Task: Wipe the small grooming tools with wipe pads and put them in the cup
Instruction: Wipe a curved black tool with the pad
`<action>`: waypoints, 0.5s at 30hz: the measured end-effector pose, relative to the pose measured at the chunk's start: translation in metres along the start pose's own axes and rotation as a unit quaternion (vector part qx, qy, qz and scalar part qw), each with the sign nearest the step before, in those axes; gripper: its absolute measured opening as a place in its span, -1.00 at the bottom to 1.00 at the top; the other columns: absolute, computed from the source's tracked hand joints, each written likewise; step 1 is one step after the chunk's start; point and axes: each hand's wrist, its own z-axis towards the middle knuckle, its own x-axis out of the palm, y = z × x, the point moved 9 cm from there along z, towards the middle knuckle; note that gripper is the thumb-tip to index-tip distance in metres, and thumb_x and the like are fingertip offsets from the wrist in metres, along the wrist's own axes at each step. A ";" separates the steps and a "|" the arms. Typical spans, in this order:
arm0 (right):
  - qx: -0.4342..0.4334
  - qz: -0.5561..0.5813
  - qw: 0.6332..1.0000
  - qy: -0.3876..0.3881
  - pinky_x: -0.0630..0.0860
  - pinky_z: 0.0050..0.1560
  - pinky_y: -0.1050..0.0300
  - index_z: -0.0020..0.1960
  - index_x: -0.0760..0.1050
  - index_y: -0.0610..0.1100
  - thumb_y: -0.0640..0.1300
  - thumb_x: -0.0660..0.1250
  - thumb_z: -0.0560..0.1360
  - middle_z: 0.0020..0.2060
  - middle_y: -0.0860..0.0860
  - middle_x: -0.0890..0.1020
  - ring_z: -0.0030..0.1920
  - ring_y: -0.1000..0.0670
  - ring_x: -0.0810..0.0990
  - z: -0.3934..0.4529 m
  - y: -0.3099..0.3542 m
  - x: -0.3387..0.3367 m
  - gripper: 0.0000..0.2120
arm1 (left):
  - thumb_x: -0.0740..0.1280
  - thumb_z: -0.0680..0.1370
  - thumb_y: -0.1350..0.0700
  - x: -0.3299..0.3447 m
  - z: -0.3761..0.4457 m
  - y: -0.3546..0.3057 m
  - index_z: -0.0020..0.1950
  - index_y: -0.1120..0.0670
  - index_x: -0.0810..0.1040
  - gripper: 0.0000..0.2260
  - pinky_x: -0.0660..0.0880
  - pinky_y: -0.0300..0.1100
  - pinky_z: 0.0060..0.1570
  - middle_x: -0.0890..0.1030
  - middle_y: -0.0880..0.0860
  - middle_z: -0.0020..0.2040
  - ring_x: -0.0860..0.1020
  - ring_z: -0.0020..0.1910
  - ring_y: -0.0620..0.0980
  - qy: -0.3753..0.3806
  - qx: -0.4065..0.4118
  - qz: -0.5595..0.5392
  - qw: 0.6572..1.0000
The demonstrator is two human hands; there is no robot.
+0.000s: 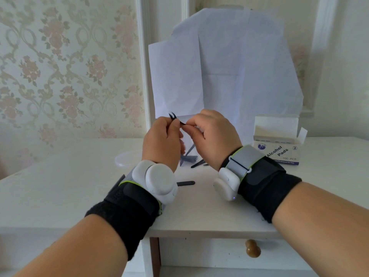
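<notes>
Raised above the white table, my left hand pinches a thin black grooming tool whose forked tip sticks up past my fingers. My right hand grips the tool's other end, fingers closed; whether a wipe pad is in them I cannot tell. Behind my hands, a clear cup stands on the table, mostly hidden, with dark tools near its base. A flat black tool lies between my wrists, and another black tool lies beside the cup.
An open box of alcohol pads stands at the right. A clear round lid lies left of the cup. White paper covers the wall behind. A drawer knob shows under the table's front edge.
</notes>
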 end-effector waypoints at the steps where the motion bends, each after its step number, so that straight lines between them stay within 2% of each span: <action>1: -0.004 -0.004 1.000 -0.005 0.46 -0.21 0.03 -0.11 0.60 -0.12 -0.01 0.31 0.58 -0.28 0.11 0.40 -0.16 0.05 0.39 0.000 0.000 -0.001 -0.79 | 0.14 0.65 0.08 0.001 0.001 0.002 -0.06 0.13 0.49 -0.80 0.55 -0.15 -0.31 0.54 0.01 -0.32 0.49 -0.47 -0.07 0.003 -0.007 -0.006 1.000; 3: 0.006 0.004 1.000 0.001 0.48 -0.20 0.00 -0.11 0.60 -0.12 -0.01 0.31 0.59 -0.28 0.09 0.42 -0.16 0.02 0.41 0.000 -0.003 0.001 -0.78 | 0.14 0.64 0.07 0.004 0.002 0.006 -0.09 0.06 0.50 -0.81 0.55 0.04 -0.20 0.49 -0.01 -0.32 0.46 -0.40 -0.01 0.012 -0.018 -0.017 1.000; 5: 0.012 0.015 1.000 0.012 0.49 -0.18 -0.02 -0.10 0.60 -0.12 0.00 0.31 0.59 -0.27 0.07 0.43 -0.15 0.00 0.43 0.000 -0.007 0.004 -0.78 | 0.13 0.64 0.04 0.004 0.001 0.005 -0.12 -0.03 0.49 -0.80 0.49 0.06 -0.17 0.47 -0.05 -0.30 0.46 -0.31 0.02 0.011 -0.012 -0.001 1.000; 10: 0.020 -0.007 1.000 0.019 0.48 -0.15 -0.02 -0.06 0.60 -0.14 0.01 0.28 0.60 -0.25 0.07 0.43 -0.13 0.02 0.41 0.000 -0.009 0.005 -0.76 | 0.13 0.65 0.02 0.001 0.000 -0.003 -0.01 0.02 0.55 -0.77 0.32 -0.31 -0.31 0.45 -0.11 -0.31 0.43 -0.32 -0.12 0.004 0.019 0.061 0.998; 14: 0.041 0.011 0.999 0.020 0.52 -0.09 -0.02 0.00 0.59 -0.13 -0.02 0.28 0.60 -0.17 0.03 0.52 -0.06 -0.01 0.50 0.000 -0.011 0.003 -0.80 | 0.18 0.63 -0.08 -0.001 -0.001 -0.003 0.00 -0.01 0.51 -0.81 0.30 -0.41 -0.39 0.48 -0.13 -0.32 0.44 -0.35 -0.19 -0.003 0.012 0.081 0.997; 15: 0.053 0.040 0.998 0.017 0.52 -0.03 0.05 0.05 0.58 -0.13 -0.04 0.28 0.60 -0.10 0.02 0.57 0.00 -0.02 0.53 -0.001 -0.012 0.002 -0.81 | 0.17 0.63 -0.06 -0.002 -0.001 -0.002 -0.02 0.00 0.51 -0.81 0.32 -0.43 -0.38 0.49 -0.12 -0.30 0.44 -0.34 -0.19 -0.007 0.012 0.077 0.997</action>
